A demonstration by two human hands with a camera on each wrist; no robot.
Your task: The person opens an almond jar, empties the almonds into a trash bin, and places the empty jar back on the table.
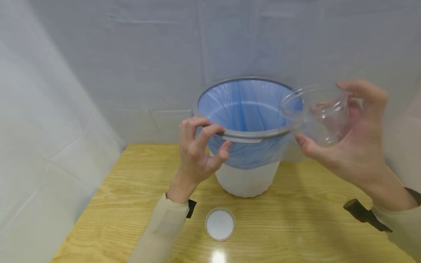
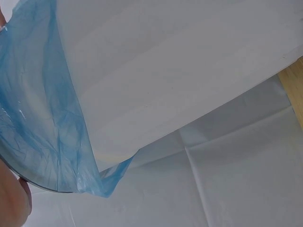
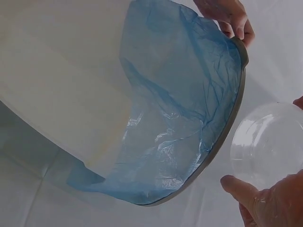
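A white bin (image 1: 246,180) with a grey rim (image 1: 245,136) and a blue liner bag (image 1: 245,106) stands on the wooden table (image 1: 296,219), tipped towards me. My left hand (image 1: 200,146) pinches the near rim and the bag's overhang. My right hand (image 1: 332,120) holds a clear plastic cup (image 1: 315,113) on its side, its mouth facing the bin's opening at the right rim. In the right wrist view the cup (image 3: 267,144) sits just outside the rim (image 3: 227,137), with left fingertips (image 3: 234,21) on the far edge. The left wrist view shows mostly bag (image 2: 42,118) and bin wall (image 2: 156,80).
A round white lid (image 1: 220,224) with a clear edge lies on the table in front of the bin. White sheeting (image 1: 59,109) closes off the back and left sides. Dark wrist straps (image 1: 365,215) show at both sleeves.
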